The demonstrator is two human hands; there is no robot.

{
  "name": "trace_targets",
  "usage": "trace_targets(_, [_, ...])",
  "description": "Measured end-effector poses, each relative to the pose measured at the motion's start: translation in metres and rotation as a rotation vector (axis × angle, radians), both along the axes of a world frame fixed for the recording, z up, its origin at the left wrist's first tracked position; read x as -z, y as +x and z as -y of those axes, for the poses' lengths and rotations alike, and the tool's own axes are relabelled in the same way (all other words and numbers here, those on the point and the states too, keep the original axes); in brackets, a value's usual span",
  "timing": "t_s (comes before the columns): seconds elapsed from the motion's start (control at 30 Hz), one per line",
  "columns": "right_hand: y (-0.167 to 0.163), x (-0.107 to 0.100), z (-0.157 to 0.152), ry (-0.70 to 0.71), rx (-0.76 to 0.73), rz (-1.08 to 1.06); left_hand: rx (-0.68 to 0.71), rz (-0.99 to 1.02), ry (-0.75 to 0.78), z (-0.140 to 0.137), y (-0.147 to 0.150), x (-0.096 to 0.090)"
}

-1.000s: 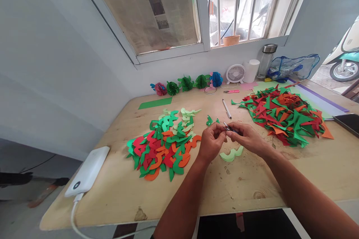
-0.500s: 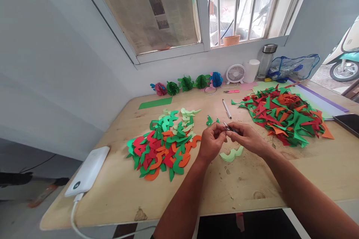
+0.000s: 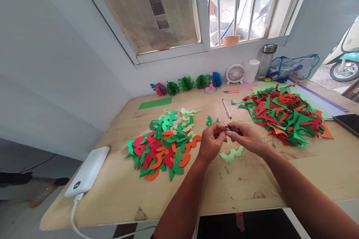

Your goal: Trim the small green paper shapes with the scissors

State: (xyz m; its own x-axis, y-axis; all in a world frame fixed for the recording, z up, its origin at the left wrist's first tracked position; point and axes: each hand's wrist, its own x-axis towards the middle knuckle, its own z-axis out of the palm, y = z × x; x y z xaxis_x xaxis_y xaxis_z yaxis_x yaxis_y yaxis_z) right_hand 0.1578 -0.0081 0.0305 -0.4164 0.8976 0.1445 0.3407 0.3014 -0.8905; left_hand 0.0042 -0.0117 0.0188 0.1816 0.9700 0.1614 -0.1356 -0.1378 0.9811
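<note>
My left hand (image 3: 211,140) and my right hand (image 3: 248,137) meet over the middle of the table, fingers closed in pinches. Between them is a small tool with a silver end and a dark handle (image 3: 227,127); its exact kind is mostly hidden by the fingers. The right hand grips the dark part, while the left fingertips close at the silver end. Just below lies a pale green wavy paper cutout (image 3: 232,154). Darker green paper pieces (image 3: 209,120) rest just beyond the left hand.
Left of the hands is a pile of curved paper cutouts (image 3: 162,149); on the right, a heap of paper scraps (image 3: 288,114). A pen (image 3: 227,109), pink-handled scissors (image 3: 231,91), paper ornaments (image 3: 186,83), a fan (image 3: 235,74) and a bottle (image 3: 266,61) stand or lie farther back. A power bank (image 3: 88,171) sits at left.
</note>
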Motion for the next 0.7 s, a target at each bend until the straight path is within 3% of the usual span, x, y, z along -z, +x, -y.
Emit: trace_targets(0.7, [0.0003,0.0018,-0.0010,-0.008,-0.003,-0.013,0.000,-0.010,-0.002,-0.0004,0.0000,-0.0005])
